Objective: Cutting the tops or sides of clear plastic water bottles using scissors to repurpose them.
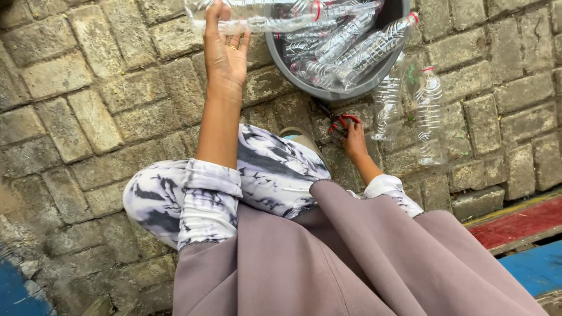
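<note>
Your right hand (pixel 354 139) grips red scissors (pixel 341 122); your left hand (pixel 225 50) clasps a clear bottle (pixel 257 14) by the tub (pixel 351 90).

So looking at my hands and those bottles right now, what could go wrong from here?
The left hand holds a clear plastic bottle out over the paving, so it might slip and roll away. The right hand is at the red-handled scissors low beside the knee; the blades could nick a finger. The grey basin is heaped with bottles, and two loose bottles beside it could tip over.
</note>
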